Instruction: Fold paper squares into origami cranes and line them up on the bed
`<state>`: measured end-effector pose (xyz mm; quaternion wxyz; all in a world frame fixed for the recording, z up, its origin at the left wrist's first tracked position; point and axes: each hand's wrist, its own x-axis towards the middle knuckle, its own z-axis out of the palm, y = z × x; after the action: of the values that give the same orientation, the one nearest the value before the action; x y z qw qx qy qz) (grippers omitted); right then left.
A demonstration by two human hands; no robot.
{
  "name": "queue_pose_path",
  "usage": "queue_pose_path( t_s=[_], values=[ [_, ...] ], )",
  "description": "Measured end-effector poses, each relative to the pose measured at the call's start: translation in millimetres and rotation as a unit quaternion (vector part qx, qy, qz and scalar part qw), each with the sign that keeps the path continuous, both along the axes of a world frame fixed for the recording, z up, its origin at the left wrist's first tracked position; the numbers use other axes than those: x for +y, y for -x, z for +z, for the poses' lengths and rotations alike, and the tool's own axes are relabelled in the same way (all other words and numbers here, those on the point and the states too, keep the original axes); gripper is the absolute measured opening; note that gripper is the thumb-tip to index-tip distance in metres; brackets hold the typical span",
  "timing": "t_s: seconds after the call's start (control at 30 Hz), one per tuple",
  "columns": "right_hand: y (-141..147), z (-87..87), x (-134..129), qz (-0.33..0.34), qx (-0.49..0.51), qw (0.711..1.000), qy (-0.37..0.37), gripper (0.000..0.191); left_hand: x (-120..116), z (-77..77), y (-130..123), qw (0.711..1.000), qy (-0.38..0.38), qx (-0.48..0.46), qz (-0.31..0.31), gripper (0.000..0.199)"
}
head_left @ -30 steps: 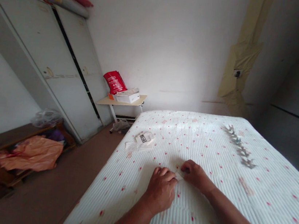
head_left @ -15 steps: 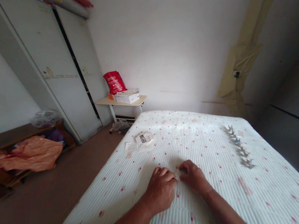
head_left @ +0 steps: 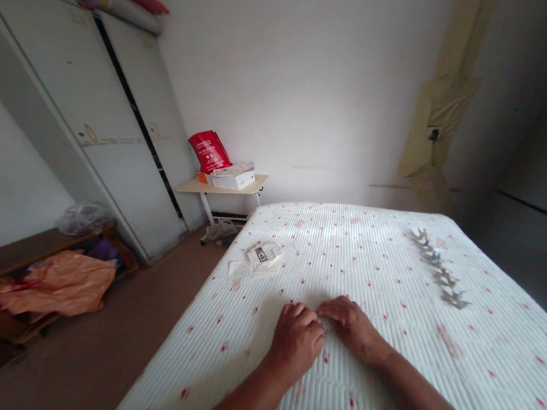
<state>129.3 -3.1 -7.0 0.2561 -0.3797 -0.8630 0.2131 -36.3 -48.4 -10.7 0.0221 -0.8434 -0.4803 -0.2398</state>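
Observation:
My left hand (head_left: pixel 297 337) rests on the mattress (head_left: pixel 253 357) with its fingers curled and closed. Beside it, my right hand (head_left: pixel 351 324) reaches in from the right, fingers pressed together and bent. Between the two hands shows a small greyish piece of paper (head_left: pixel 326 322), mostly covered by the fingers; its exact shape is hidden. Farther off to the right, several folded paper figures (head_left: pixel 439 268), greyish and pointed, stand in a row. Ahead of my left hand lie printed paper sheets (head_left: pixel 262 261), a smaller one on top.
A small table (head_left: pixel 190 184) beyond the mattress bears a red bag (head_left: pixel 210 150) and a white box (head_left: pixel 234 178). At left are a tall cupboard (head_left: pixel 111 136) and a low wooden bench (head_left: pixel 0 250) with an orange plastic bag (head_left: pixel 59 281). A wall socket (head_left: pixel 434 134) is at the back.
My right hand has moved slightly left, closer to my left hand, and its fingers now lie over the small piece. My left hand has hardly moved.

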Motion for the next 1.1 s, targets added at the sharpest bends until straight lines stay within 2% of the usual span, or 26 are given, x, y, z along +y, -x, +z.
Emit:
queue_pose_path(
  t_s=[0.1, 0.27, 0.47, 0.6, 0.87, 1.1],
  values=[
    [-1, 4.8, -1, 0.004, -0.002, 1.0, -0.014, 0.044, 4, -0.5, -1, 1.0, 0.0, -0.007, 0.016, 0.012],
    [-9, 13.4, -6, 0.002, -0.053, 0.999, 0.003, 0.04, 10, -0.7, -2, 0.999, 0.001, -0.026, 0.035, 0.009],
    [-13, 22.3, -13, 0.008, -0.068, 0.997, 0.033, 0.026, 15, -3.0, -2, 0.996, 0.01, -0.062, 0.057, 0.012],
    [-11, 22.6, -15, -0.001, -0.066, 0.997, 0.035, 0.018, 14, -4.5, 1, 0.995, 0.019, -0.089, 0.042, 0.011],
    [-13, 10.1, -14, 0.049, -0.103, 0.991, -0.065, 0.014, -4, 0.8, 4, 0.995, 0.033, -0.09, 0.014, 0.009],
    [-12, 6.2, -17, 0.045, -0.122, 0.985, -0.109, 0.02, 2, -4.0, 8, 0.997, 0.021, -0.069, 0.01, 0.01]
  ],
)
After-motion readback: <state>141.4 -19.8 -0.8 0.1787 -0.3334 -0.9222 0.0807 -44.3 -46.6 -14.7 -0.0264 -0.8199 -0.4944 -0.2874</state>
